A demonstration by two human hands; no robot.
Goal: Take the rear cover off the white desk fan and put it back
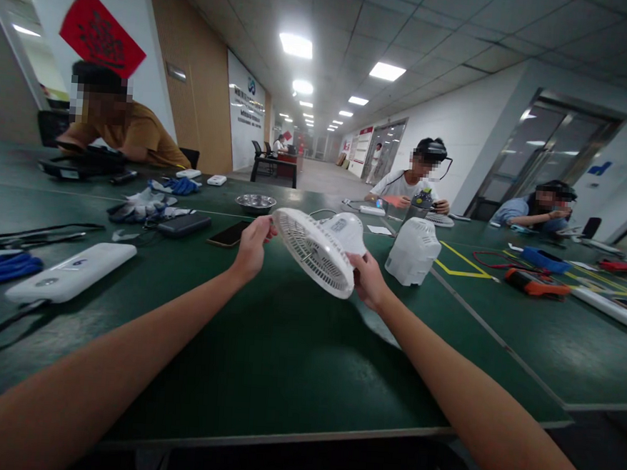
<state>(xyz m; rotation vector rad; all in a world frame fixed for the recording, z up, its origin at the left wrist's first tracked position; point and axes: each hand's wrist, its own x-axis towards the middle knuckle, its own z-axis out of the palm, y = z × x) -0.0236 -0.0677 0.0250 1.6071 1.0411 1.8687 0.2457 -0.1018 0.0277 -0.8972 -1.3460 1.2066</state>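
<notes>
Visibly white and slotted, the round fan part (315, 253) tilts sideways.

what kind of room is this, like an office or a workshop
It looks like an office, with a long workbench used for hands-on work. The ceiling light panels, the distant desk with chairs and the orange meter on the green table point that way.

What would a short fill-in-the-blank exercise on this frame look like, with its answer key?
The left hand and right hand hold a round, slatted plastic fan part coloured ____.
The orange-and-black handheld meter lies on the wearer's ____ side.
The thin straight tape lines on the dark green table are coloured ____.

Missing words: white; right; yellow.
</notes>
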